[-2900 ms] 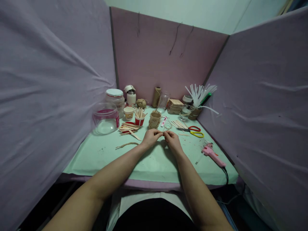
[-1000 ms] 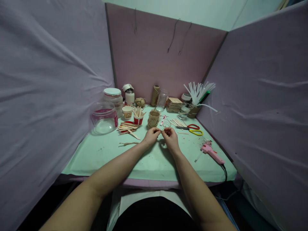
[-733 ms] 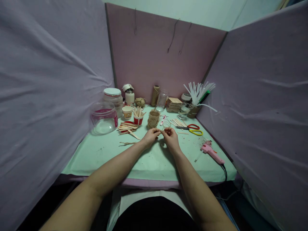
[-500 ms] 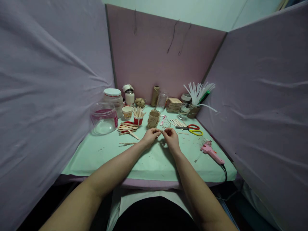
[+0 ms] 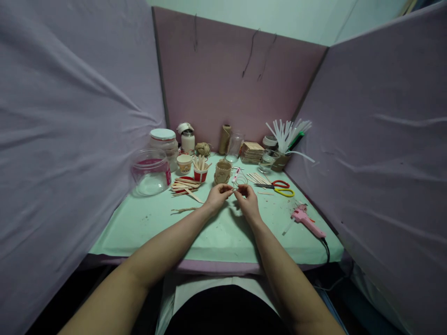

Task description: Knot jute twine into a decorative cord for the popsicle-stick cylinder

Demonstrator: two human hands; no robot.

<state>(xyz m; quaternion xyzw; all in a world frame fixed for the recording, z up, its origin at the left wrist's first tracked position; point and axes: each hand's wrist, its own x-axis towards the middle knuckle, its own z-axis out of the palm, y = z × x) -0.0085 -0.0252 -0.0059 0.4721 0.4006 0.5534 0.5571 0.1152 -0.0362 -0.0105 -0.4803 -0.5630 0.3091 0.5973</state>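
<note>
My left hand (image 5: 219, 196) and my right hand (image 5: 247, 199) meet over the middle of the table, fingertips pinched close together. Between them runs a thin cord (image 5: 242, 179), whose loose loop curls up beyond the right fingers. The exact bit of cord in the fingertips is too small to make out. Just behind the left hand stands a small brown jar wrapped in twine (image 5: 222, 173), touched by neither hand. A pink-and-white slim tool (image 5: 236, 175) lies behind the cord.
Right of my hands lie scissors (image 5: 279, 187), thin sticks (image 5: 259, 179) and a pink glue gun (image 5: 309, 222). To the left are wooden sticks (image 5: 185, 184), a red cup of sticks (image 5: 200, 174) and a clear tub (image 5: 151, 179). A twine piece (image 5: 184, 210) lies near my left forearm.
Both hands have shifted very slightly away from me and to the left, still pinching the cord. The other things stay where they were.
</note>
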